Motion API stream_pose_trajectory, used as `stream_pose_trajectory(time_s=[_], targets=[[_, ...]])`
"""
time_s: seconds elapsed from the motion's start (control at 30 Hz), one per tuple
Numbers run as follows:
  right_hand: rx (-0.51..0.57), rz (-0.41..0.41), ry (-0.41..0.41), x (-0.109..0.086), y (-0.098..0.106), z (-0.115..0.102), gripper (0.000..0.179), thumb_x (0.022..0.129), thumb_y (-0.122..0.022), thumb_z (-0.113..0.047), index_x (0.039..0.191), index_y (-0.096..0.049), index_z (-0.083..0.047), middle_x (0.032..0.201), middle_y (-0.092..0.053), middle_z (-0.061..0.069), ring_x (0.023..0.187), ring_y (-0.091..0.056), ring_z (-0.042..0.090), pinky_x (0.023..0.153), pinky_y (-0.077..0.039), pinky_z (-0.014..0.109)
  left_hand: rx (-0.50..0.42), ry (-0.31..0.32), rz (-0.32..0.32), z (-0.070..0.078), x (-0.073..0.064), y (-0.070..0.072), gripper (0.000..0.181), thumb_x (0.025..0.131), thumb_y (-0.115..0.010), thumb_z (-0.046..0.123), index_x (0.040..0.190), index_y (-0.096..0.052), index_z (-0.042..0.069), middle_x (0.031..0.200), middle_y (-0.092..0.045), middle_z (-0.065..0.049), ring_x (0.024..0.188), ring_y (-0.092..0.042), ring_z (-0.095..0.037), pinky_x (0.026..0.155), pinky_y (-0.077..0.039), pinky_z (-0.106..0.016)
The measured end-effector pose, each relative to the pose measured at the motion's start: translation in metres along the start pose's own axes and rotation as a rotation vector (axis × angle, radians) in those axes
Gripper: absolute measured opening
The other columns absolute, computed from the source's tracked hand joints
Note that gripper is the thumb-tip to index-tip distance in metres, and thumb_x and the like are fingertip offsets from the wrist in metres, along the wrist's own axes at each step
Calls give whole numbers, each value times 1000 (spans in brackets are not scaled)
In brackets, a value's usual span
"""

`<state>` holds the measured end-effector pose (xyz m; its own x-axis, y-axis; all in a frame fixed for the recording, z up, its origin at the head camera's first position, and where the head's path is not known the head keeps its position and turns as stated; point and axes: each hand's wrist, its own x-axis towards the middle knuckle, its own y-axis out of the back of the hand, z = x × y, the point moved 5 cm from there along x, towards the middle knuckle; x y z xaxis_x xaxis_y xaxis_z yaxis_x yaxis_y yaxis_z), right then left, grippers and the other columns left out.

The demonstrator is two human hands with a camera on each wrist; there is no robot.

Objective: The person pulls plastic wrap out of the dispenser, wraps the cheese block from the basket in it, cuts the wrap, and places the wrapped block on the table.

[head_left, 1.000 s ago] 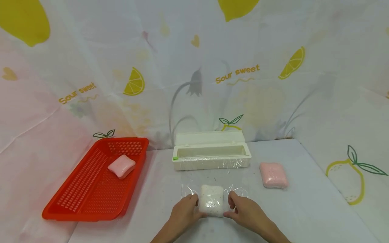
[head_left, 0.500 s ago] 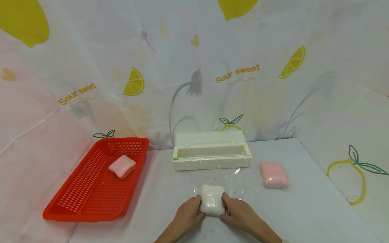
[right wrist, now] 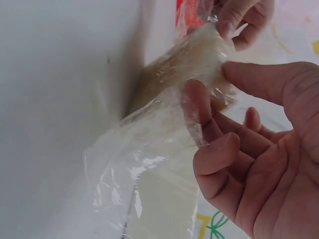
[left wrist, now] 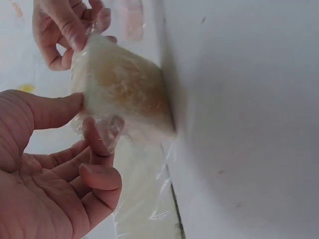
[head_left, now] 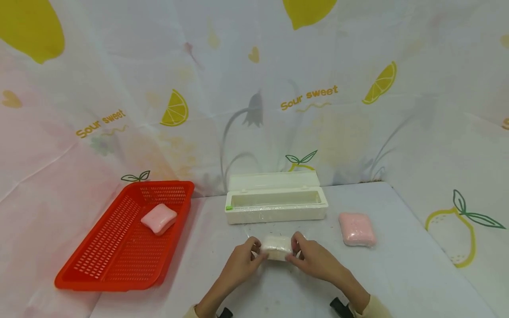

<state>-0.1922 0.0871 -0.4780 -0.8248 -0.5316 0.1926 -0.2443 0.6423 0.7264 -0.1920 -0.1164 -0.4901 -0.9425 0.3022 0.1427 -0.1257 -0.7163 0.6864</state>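
Note:
A soft-looking white square block (head_left: 277, 248), wrapped in clear plastic film (right wrist: 142, 154), stands tilted up on its edge near the front of the table. My left hand (head_left: 243, 259) pinches its left side, thumb on the near face and fingers behind. On the other side, my right hand (head_left: 313, 258) pinches it the same way. Both wrist views show a brownish patch on the block's underside. Loose film hangs over the fingers, trailing widest beyond my right fingers in the right wrist view.
Behind the hands stands a white film box (head_left: 276, 214) with its lid up and a green tab at the left. A red basket (head_left: 157, 276) on the left holds a pink block (head_left: 159, 218). Another pink block (head_left: 357, 229), film-wrapped, lies on the table at right.
The hands closed in on the block's sides, then tipped it from lying flat onto its edge and moved it slightly away from me. Basket, box and pink blocks stay put.

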Motion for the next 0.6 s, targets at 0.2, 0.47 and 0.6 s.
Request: stream_pose_trajectory(time_s=[0.2, 0.47, 0.6], targets=[[-54, 100, 14, 18, 13, 2, 28, 94, -69, -25, 99, -45, -12, 74, -59, -9, 57, -48, 0, 51, -42, 23, -2, 9, 119, 5, 23, 8, 27, 95, -67, 34, 102, -58, 9, 83, -67, 0, 68, -59, -7, 56, -47, -27], [-35, 159, -72, 42, 15, 14, 28, 92, -71, -28, 96, -48, -12, 74, -63, -5, 57, -51, 4, 49, -43, 25, -23, 76, 212, 2, 49, 11, 26, 94, -69, 31, 93, -55, 8, 71, -61, 3, 58, -53, -9, 49, -43, -27], [37, 171, -135, 54, 17, 23, 26, 94, -68, -29, 95, -49, -11, 69, -65, -1, 55, -53, 8, 48, -41, 27, -28, 81, 251, 0, 61, 11, 25, 94, -68, 30, 89, -54, 10, 68, -60, 5, 56, -53, -8, 48, -42, -26]])
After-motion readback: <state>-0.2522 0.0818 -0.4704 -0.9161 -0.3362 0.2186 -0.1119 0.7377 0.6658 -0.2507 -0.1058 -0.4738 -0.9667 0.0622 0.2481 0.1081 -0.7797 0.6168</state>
